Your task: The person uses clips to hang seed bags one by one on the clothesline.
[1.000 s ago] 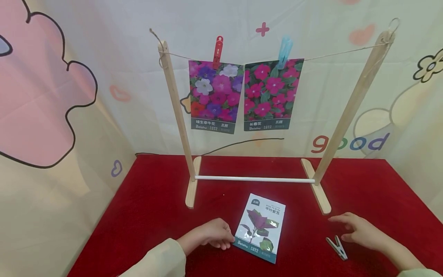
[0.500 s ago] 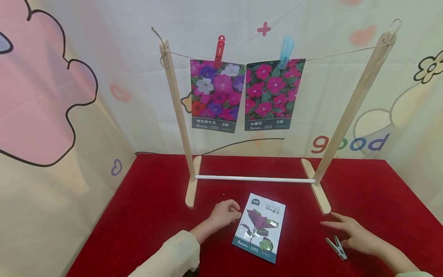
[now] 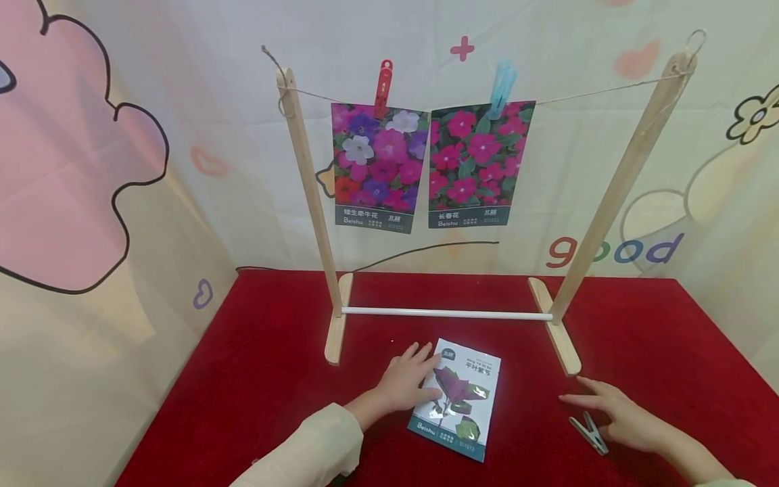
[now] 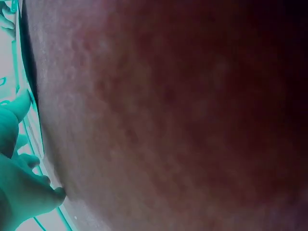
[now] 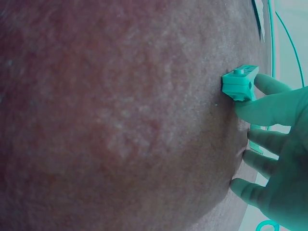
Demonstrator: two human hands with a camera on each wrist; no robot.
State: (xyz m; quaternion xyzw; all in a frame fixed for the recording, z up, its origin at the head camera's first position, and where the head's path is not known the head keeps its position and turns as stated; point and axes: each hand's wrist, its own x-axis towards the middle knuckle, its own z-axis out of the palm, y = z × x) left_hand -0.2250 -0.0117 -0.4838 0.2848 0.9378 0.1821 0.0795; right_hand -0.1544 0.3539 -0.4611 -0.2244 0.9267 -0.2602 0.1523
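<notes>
A white seed packet (image 3: 458, 399) with a purple-leaved plant printed on it lies on the red cloth. My left hand (image 3: 398, 382) is at its left side, fingers spread, fingertips over its upper left edge. To the right, my right hand (image 3: 627, 416) stays low over the cloth with fingers extended. Its thumb is beside a pale clothespin (image 3: 589, 433); in the right wrist view the thumb and a finger of the right hand (image 5: 284, 159) are close against the clothespin (image 5: 239, 84), and whether they touch is unclear. The left wrist view has the left hand (image 4: 24, 183) at its edge.
Behind the packet stands a wooden frame (image 3: 627, 182) with a white bar (image 3: 447, 313) and a string across its top. A red clothespin (image 3: 383, 89) and a blue clothespin (image 3: 502, 90) hold two flower packets, a mixed-colour one (image 3: 380, 169) and a pink one (image 3: 477, 162).
My left hand has moved from the packet's lower left corner up along its side, and its fingers have spread out over the edge. My right hand has shifted slightly left.
</notes>
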